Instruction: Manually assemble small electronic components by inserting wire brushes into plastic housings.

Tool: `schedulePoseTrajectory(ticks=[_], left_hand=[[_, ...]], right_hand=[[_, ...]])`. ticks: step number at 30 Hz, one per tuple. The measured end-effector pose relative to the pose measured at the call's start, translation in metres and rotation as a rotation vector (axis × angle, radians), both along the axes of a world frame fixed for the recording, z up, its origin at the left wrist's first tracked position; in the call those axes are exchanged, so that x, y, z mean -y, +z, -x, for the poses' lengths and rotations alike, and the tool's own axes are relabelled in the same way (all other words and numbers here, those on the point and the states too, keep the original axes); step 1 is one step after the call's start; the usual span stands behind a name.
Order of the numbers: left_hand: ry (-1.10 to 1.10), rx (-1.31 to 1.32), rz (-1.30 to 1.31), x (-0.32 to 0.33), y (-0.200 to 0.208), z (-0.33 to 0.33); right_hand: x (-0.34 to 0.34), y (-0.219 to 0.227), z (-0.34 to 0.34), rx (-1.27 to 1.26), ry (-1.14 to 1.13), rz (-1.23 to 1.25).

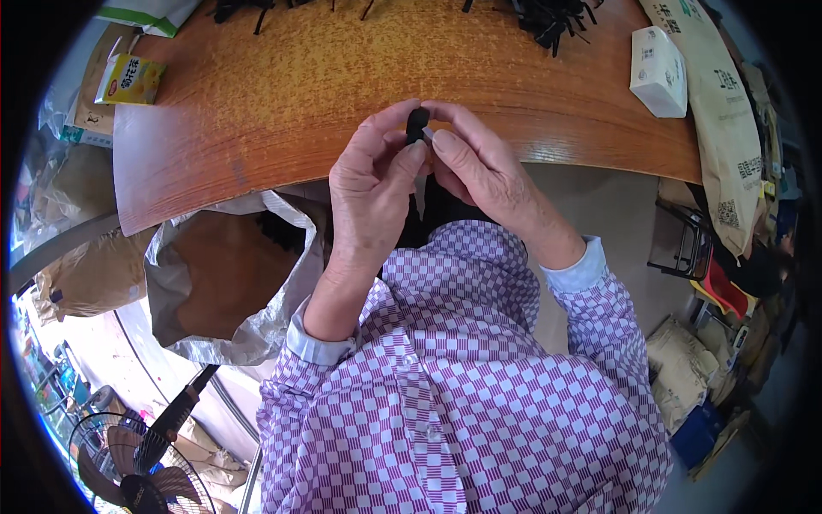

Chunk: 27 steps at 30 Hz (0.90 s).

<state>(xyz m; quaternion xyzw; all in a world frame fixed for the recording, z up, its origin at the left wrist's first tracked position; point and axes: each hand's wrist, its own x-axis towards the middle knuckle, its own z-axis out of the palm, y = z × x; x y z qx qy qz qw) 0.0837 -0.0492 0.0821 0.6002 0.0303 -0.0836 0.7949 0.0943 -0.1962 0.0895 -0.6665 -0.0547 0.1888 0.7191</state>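
Note:
Above the near edge of the wooden table, my two hands meet around a small, soft-looking black piece (pixel 417 122). My left hand (pixel 370 184) pinches it between thumb and fingers. My right hand (pixel 484 171) is closed too, its index finger curled against the top of the piece. By the right thumb shows a thin pale sliver (pixel 429 134), too small to name. Below the fingers hangs a narrow, pale, pointed strip (pixel 419 195); what it joins is hidden. Dark material lies in my lap under the hands, partly covered by them.
On the wooden table (pixel 282 94) lie black strip bundles (pixel 552 21) along the far edge. A yellow drink carton (pixel 130 80) stands left, a white tissue pack (pixel 659 71) right. An open silvery sack (pixel 287 317) sits below left, near a fan (pixel 141 480). Right is a folding chair (pixel 685 244).

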Motion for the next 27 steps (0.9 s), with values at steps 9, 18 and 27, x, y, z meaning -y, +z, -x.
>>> schedulePoseTrajectory(ticks=[9,18,27], left_hand=[[0.076,0.198,-0.320,-0.001,-0.012,0.000],[0.174,0.411,-0.843,-0.020,-0.007,-0.002],[0.155,-0.030,0.229,-0.063,0.010,0.002]], right_hand=[[-0.016,-0.003,0.001,0.013,-0.046,-0.012],[-0.022,-0.004,-0.006,-0.387,0.140,-0.407],[-0.042,-0.001,-0.012,0.159,0.069,0.080]])
